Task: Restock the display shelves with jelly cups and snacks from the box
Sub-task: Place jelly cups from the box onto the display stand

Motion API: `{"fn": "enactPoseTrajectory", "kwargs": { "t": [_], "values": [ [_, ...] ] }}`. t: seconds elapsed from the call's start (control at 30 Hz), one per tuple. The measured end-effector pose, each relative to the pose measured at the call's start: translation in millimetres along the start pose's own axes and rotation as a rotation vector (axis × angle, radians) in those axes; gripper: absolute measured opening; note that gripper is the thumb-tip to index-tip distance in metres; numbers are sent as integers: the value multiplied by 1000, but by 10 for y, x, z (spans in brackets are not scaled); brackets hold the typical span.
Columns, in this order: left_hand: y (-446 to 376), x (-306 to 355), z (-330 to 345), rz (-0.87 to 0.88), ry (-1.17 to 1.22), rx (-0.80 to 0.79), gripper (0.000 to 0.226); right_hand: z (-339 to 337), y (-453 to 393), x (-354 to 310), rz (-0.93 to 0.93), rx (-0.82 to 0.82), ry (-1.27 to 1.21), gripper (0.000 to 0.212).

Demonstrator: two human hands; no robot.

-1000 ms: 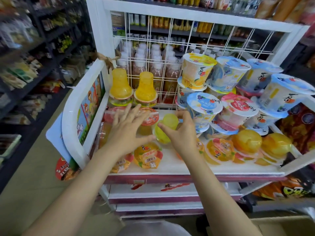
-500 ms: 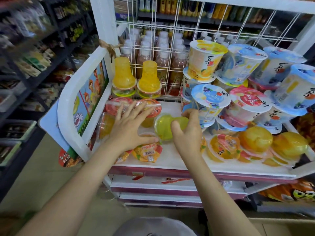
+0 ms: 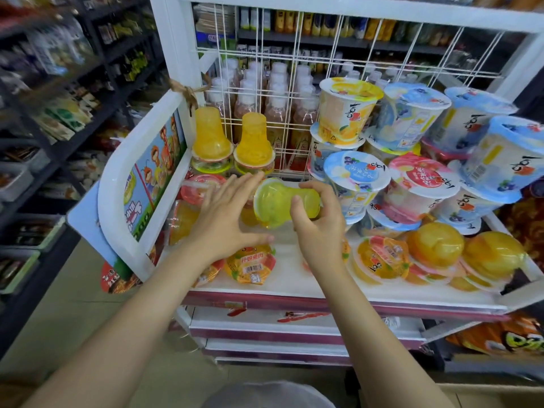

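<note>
My right hand [image 3: 316,228] grips a yellow-green jelly cup [image 3: 278,201] lying on its side above the white top shelf [image 3: 294,285]. My left hand [image 3: 226,219] is spread with straight fingers just left of that cup, over red-lidded jelly cups [image 3: 195,188] on the shelf's left side. Two tall yellow jelly cups [image 3: 232,142] stand upside down at the back left. A flat orange jelly cup [image 3: 251,265] lies near the front edge, below my left hand.
Stacked blue, pink and yellow lidded cups [image 3: 412,160] fill the shelf's right half, with round orange jellies [image 3: 435,245] in front. A white wire grid [image 3: 294,69] backs the shelf, bottles behind it. A cardboard box corner [image 3: 494,396] shows at the bottom right. Dark aisle shelving [image 3: 44,113] stands left.
My right hand has lifted the yellow-green cup and tipped it onto its side. My left hand stays spread over the left cups.
</note>
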State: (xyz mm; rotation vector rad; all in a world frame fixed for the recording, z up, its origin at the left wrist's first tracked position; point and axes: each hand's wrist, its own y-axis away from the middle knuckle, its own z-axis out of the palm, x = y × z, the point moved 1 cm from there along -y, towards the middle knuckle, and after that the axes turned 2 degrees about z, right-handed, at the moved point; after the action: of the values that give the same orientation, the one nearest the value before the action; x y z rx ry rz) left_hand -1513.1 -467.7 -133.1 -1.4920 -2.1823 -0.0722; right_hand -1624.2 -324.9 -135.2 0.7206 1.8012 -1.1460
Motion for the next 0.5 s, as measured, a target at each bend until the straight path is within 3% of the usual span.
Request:
{"fn": "enactPoseTrajectory", "kwargs": {
  "t": [0.13, 0.27, 0.4, 0.5],
  "values": [
    [-30, 143, -144, 45, 167, 181, 104, 63, -101, -188, 19, -33, -122, 16],
    [-31, 111, -246, -16, 224, 235, 105, 154, -153, -378, 168, -67, -306, 22],
    [98, -21, -376, -56, 293, 346, 87, 284, -176, -418, 232, -297, -406, 30],
    [233, -116, -408, -143, 428, 385, 82, 402, -158, -388, 217, -480, -235, 23]
  ]
}}
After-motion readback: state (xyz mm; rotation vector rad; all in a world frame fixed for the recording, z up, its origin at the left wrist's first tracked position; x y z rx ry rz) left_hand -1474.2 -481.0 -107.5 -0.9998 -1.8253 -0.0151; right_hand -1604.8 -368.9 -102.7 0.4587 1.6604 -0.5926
